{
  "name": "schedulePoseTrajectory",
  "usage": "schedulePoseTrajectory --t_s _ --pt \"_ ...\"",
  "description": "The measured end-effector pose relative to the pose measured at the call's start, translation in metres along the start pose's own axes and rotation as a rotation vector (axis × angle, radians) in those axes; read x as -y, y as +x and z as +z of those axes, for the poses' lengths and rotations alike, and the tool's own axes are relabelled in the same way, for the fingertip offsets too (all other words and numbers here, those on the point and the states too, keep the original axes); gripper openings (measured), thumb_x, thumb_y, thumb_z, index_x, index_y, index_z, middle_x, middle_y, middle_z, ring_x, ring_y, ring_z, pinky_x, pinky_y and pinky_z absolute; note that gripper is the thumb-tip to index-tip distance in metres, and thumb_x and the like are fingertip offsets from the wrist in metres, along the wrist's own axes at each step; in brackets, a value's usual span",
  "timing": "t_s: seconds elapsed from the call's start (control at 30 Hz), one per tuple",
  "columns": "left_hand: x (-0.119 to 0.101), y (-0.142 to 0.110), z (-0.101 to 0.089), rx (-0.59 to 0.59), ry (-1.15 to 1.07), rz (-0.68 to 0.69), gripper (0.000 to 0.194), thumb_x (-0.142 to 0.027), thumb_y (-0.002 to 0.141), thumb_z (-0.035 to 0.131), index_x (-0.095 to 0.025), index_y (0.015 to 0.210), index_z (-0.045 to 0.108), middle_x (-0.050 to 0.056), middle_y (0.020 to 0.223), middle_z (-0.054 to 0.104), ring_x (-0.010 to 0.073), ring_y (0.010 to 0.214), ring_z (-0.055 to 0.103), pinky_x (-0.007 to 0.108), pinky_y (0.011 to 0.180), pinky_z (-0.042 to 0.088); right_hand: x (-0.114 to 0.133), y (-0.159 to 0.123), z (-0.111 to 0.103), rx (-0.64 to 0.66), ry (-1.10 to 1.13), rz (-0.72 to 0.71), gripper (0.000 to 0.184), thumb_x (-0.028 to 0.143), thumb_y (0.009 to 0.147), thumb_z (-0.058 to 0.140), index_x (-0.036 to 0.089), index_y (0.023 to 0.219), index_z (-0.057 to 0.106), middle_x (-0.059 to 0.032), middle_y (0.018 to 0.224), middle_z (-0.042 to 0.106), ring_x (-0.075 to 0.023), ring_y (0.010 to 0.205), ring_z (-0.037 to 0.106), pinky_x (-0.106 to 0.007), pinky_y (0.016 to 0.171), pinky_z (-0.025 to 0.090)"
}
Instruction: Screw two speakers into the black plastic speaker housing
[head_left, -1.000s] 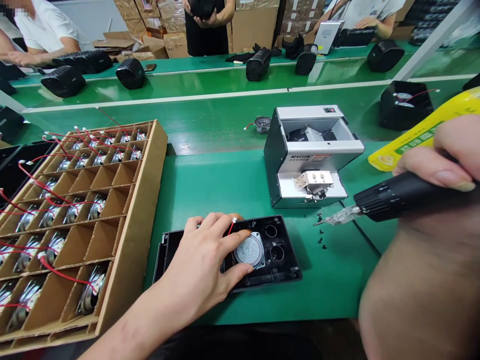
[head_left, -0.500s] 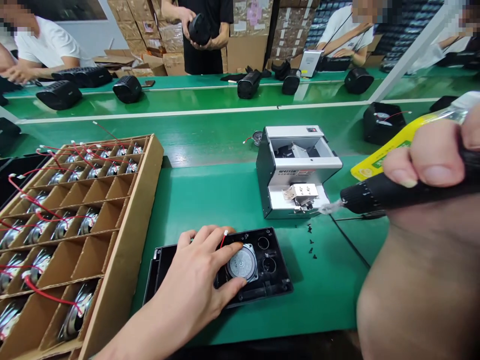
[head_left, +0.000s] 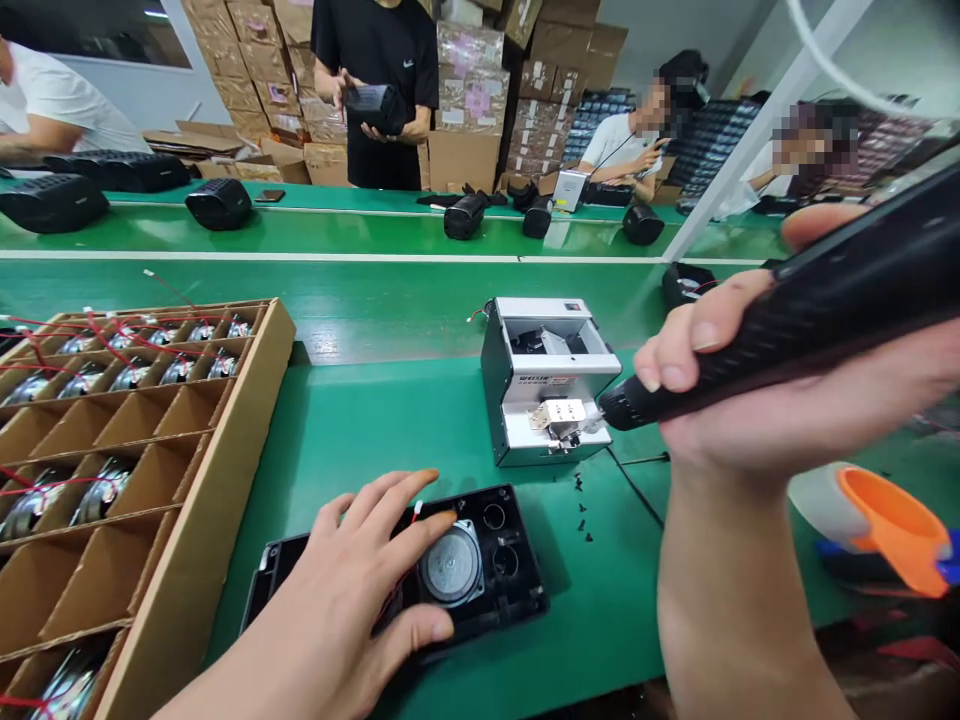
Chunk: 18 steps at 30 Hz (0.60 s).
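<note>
My left hand [head_left: 352,590] lies flat on a black plastic panel [head_left: 517,580] on the green mat, fingers spread around a round silver speaker [head_left: 451,566] with a red wire seated in it. My right hand [head_left: 750,390] grips a black electric screwdriver [head_left: 795,310]. Its tip touches the outlet of the grey screw feeder box [head_left: 547,375]. Several small black screws [head_left: 581,505] lie loose on the mat between the panel and the feeder.
A cardboard divider tray [head_left: 225,440] with several speakers and red wires stands at left. An orange and white object [head_left: 885,520] sits at the right. Beyond a green conveyor [head_left: 375,240] carrying black speaker housings, other people work near stacked cartons.
My right hand moved the screwdriver left, from above the loose screws to the feeder's outlet. The view tilted up. My left hand stayed on the panel.
</note>
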<state>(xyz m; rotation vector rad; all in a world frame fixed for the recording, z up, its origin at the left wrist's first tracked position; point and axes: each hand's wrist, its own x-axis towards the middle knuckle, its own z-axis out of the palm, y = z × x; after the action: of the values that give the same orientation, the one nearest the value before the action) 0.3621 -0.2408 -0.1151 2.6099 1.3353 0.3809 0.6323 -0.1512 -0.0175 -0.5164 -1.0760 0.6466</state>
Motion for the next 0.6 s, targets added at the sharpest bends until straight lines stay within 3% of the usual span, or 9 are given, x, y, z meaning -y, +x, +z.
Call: schedulePoseTrajectory --t_s 0.1,0.17,0.23,0.37,0.6 --pt "0.009 -0.015 0.003 -0.035 0.088 0.076 0.074 -0.077 0.087 0.066 -0.04 0.15 0.054 0.007 0.166 0.044 0.044 0.141 0.048 0.062 0.104 0.047 -0.013 -0.002 0.005 0.034 -0.009 -0.052 0.066 0.082 0.082 0.066 0.02 0.103 0.067 0.0041 0.056 0.054 -0.013 0.036 0.044 -0.025 0.029 0.028" --pt "0.014 -0.022 0.006 -0.064 0.132 0.118 0.09 -0.082 0.078 0.071 -0.04 0.154 0.05 0.009 0.167 0.042 0.0472 0.138 0.049 0.064 0.101 0.047 -0.022 -0.004 0.005 0.064 -0.005 -0.026 0.065 0.083 0.086 0.062 0.022 0.105 0.064 0.0043 0.057 0.054 -0.0133 0.035 0.043 -0.025 0.028 0.028" --pt "0.016 -0.023 0.008 -0.062 0.144 0.135 0.088 -0.065 0.077 0.081 -0.041 0.155 0.048 0.008 0.167 0.042 0.0465 0.134 0.052 0.061 0.096 0.05 -0.028 -0.006 0.003 0.082 -0.01 -0.019 0.064 0.084 0.088 0.058 0.022 0.106 0.064 0.0041 0.058 0.054 -0.0134 0.035 0.041 -0.026 0.028 0.029" --pt "0.008 -0.014 0.0 -0.03 0.104 0.073 0.071 -0.033 0.078 0.082 -0.041 0.145 0.06 0.005 0.163 0.046 0.0414 0.132 0.054 0.056 0.097 0.051 -0.033 -0.01 0.001 0.093 -0.031 -0.002 0.066 0.085 0.087 0.058 0.022 0.105 0.065 0.0035 0.058 0.054 -0.0137 0.035 0.041 -0.026 0.028 0.029" --pt "0.003 -0.002 -0.007 0.003 0.017 0.03 0.063 -0.028 0.073 0.085 -0.039 0.133 0.069 0.009 0.159 0.051 0.0402 0.133 0.053 0.057 0.1 0.046 -0.017 -0.017 0.002 0.085 -0.035 0.029 0.068 0.082 0.083 0.067 0.022 0.116 0.072 0.0028 0.057 0.055 -0.0133 0.035 0.042 -0.025 0.027 0.029"
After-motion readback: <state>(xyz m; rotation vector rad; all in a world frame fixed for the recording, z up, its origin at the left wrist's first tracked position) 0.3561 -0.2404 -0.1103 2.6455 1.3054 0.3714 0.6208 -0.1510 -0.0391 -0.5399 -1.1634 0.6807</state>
